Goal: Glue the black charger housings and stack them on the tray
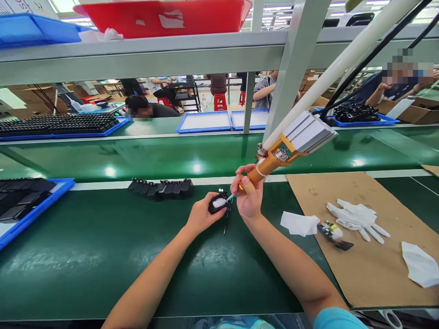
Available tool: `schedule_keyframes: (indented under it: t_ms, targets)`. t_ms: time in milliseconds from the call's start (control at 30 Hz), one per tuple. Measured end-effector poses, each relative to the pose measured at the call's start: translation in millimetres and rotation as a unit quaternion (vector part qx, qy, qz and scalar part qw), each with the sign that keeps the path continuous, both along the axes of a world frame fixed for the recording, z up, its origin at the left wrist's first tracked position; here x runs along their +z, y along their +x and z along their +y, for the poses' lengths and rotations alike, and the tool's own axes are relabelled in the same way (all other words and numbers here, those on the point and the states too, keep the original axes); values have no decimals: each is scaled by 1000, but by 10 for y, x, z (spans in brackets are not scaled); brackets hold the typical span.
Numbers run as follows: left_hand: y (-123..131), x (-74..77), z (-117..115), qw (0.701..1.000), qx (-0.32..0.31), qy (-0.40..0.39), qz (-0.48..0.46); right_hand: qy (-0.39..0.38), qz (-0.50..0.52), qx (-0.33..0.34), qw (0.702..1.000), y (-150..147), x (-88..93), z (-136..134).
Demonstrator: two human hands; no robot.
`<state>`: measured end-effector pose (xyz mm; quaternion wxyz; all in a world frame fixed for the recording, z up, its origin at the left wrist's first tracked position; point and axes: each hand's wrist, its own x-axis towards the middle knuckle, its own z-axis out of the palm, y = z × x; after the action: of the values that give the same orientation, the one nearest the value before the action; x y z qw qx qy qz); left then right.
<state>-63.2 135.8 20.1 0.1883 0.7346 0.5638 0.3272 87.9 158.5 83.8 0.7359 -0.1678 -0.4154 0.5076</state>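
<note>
My left hand (202, 212) is closed around a small black housing (213, 206) with a pale part inside and thin wires hanging from it. In my right hand (249, 196) is a gold-coloured glue dispenser (265, 167), its light-blue nozzle pointing down to the left. The nozzle tip meets the housing or is very close to it; whether it touches I cannot tell. A white pole and dark cables run up from the dispenser. Behind my left hand, a row of black housings (161, 188) stands on the green work surface (103, 256).
A blue tray (37, 212) of black parts lies at the left. On the cardboard sheet (377, 278) at the right are white gloves (358, 218), a small multicoloured item (331, 230) and white paper. A metal frame crosses above, carrying a red bin (164, 20). Several people work beyond.
</note>
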Motion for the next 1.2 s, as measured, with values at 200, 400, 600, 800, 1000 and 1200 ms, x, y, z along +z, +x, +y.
schedule_keyframes:
  t_ms: [200,400,600,800,1000,1200]
  targets:
    - [18,-56,12,1000,-3,-22,19,4,14,5,1000,-11,16,-14]
    - [142,-87,-37,998,-62,-15,-22,-8,16,19,1000,-45,37,-65]
    - [227,-67,-99,995,-46,6,-86,9,25,50,998,-89,45,-161]
    - [206,-54,-104,995,-53,16,-78,13,20,52,998,-95,48,-178]
    - [13,-128,71,998,-59,26,11,20,16,13,1000,-49,22,-64]
    - [-279,-131,243,994,-81,-67,15,26,27,-4,999,13,12,33]
